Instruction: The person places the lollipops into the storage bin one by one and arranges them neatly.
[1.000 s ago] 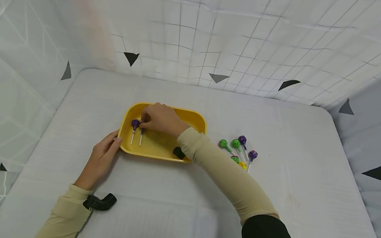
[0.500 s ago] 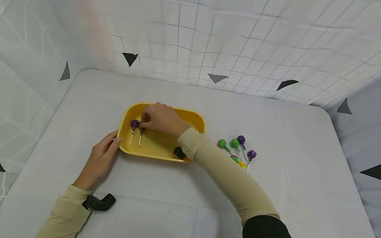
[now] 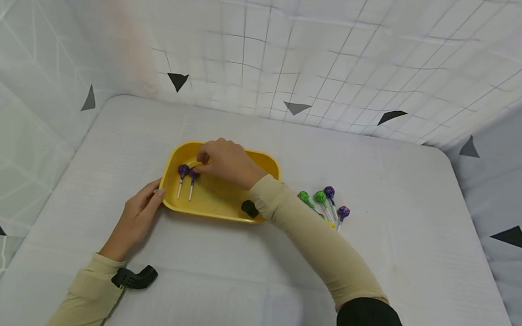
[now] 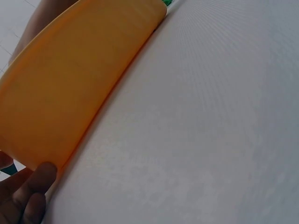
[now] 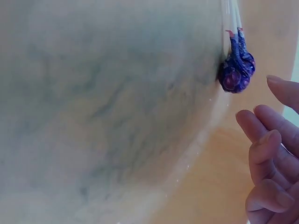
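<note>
Two purple-wrapped lollipops, the left one (image 3: 183, 169) and the right one (image 3: 192, 176), lie side by side in the yellow tray (image 3: 216, 203), sticks toward the person. My right hand (image 3: 231, 163) is over the tray, its thumb and fingers just by the right lollipop's head. In the right wrist view the fingers (image 5: 261, 149) are apart from the purple lollipops (image 5: 236, 74) and hold nothing. At the tray's near left corner my left hand (image 3: 134, 219) holds the tray, thumb (image 4: 44, 176) against its outer wall in the left wrist view.
Right of the tray lies a loose group of lollipops: green ones (image 3: 320, 197), purple ones (image 3: 343, 213) and a yellow one (image 3: 331, 224) partly behind the right sleeve (image 3: 314, 244). A white cloth covers the table (image 3: 215, 282). A patterned white curtain (image 3: 320, 50) stands behind.
My right hand has let go of the right purple lollipop and drawn slightly up and right, showing more of its head. The left hand stays on the tray.
</note>
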The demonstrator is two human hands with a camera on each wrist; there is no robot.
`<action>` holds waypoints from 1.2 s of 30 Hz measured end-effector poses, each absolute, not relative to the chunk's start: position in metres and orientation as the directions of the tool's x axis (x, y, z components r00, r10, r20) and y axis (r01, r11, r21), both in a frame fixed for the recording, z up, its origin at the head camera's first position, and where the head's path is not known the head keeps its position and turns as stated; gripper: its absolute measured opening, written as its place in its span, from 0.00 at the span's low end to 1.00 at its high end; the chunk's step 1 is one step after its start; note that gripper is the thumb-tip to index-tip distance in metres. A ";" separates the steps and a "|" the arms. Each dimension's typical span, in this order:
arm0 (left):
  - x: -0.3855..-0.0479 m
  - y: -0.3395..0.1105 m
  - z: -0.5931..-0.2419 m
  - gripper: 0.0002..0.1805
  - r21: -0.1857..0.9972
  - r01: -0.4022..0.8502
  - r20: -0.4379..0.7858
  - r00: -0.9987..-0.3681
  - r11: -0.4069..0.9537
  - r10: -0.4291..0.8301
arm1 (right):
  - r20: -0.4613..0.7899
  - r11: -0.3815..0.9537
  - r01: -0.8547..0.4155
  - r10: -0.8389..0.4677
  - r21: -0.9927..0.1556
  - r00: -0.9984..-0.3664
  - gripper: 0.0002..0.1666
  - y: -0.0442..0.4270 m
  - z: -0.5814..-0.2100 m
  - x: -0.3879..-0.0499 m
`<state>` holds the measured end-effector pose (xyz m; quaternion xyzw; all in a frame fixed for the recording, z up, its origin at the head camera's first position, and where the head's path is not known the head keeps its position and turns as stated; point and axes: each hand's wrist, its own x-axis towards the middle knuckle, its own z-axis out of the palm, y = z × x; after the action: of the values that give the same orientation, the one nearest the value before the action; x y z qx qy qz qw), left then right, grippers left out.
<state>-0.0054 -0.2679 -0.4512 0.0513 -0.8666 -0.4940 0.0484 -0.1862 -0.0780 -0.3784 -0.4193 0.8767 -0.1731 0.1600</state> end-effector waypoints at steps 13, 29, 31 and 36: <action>-0.005 -0.268 -0.450 0.29 0.861 -0.036 0.039 -0.990 0.508 -0.136 | -0.160 0.598 -0.689 -0.791 -0.410 -0.591 0.17 -0.062 -0.364 -0.186; -0.006 -0.268 -0.451 0.29 0.863 -0.033 0.040 -0.990 0.504 -0.134 | -0.122 0.573 -0.696 -0.802 -0.433 -0.584 0.17 -0.047 -0.350 -0.186; -0.005 -0.268 -0.450 0.28 0.863 -0.034 0.039 -0.990 0.504 -0.134 | -0.125 0.571 -0.699 -0.805 -0.430 -0.580 0.17 -0.046 -0.348 -0.185; -0.005 -0.267 -0.449 0.28 0.862 -0.025 0.049 -0.990 0.506 -0.132 | -0.141 0.578 -0.697 -0.803 -0.424 -0.579 0.17 -0.042 -0.344 -0.183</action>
<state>-0.0053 -0.2672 -0.4487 0.0451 -0.8662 -0.4948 0.0541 -0.1831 -0.0418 -0.3440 -0.4294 0.8735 -0.1636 0.1610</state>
